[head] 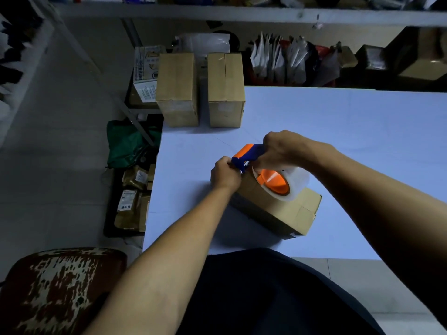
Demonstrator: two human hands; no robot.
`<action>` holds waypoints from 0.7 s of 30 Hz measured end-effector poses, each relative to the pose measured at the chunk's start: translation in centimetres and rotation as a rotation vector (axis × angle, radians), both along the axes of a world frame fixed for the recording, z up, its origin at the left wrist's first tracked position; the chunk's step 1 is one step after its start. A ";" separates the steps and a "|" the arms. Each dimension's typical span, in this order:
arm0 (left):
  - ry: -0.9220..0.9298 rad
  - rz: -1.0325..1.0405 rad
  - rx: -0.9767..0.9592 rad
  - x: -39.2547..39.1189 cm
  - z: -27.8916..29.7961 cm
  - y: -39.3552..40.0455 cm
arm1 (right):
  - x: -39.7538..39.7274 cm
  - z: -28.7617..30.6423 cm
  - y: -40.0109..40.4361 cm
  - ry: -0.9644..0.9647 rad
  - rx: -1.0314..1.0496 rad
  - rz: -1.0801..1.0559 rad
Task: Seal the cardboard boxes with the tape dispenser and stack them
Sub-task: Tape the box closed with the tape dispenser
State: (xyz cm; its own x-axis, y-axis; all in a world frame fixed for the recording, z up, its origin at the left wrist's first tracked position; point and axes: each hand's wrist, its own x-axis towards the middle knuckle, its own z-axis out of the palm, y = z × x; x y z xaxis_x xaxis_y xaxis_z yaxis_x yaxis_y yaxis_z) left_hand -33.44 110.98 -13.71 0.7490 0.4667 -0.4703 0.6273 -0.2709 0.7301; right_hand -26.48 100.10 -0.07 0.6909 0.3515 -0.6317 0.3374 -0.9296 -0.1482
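A brown cardboard box (pixel 287 209) lies on the white table (pixel 338 131) in front of me. On its top rests a blue and orange tape dispenser (pixel 249 153) with a roll of clear tape (pixel 294 183). My right hand (pixel 283 148) grips the dispenser's handle from above. My left hand (pixel 226 174) sits at the box's left end, its curled fingers pinching at the dispenser's front edge; what it pinches is hidden. Two more cardboard boxes, the left standing box (pixel 177 89) and the right standing box (pixel 226 89), stand side by side at the table's far left corner.
A patterned stool (pixel 60 288) stands at the lower left. Packages (pixel 133 199) and a green bag (pixel 128 141) lie on the floor left of the table. Shelves with bags (pixel 290 59) and cartons run behind it.
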 end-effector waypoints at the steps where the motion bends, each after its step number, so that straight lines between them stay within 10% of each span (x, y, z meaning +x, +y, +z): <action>1: -0.015 0.011 -0.032 -0.1 -0.1 0.0 | -0.2 0.0 0.0 -0.002 -0.001 0.005; 9: 0.110 0.081 -0.690 -1.1 0.0 3.3 | -1.2 -0.2 0.1 -0.029 -0.003 0.117; 21: 0.149 -0.022 -0.892 -1.0 0.4 5.2 | -0.3 0.9 0.5 0.167 -0.037 0.148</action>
State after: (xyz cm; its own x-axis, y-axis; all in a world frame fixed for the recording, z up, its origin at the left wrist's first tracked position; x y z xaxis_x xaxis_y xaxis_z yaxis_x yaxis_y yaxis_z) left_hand -34.40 116.22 -13.26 0.6559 -0.1315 -0.7433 0.7334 0.3439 0.5863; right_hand -26.73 100.64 0.82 0.5183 0.4158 -0.7473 0.4441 -0.8776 -0.1804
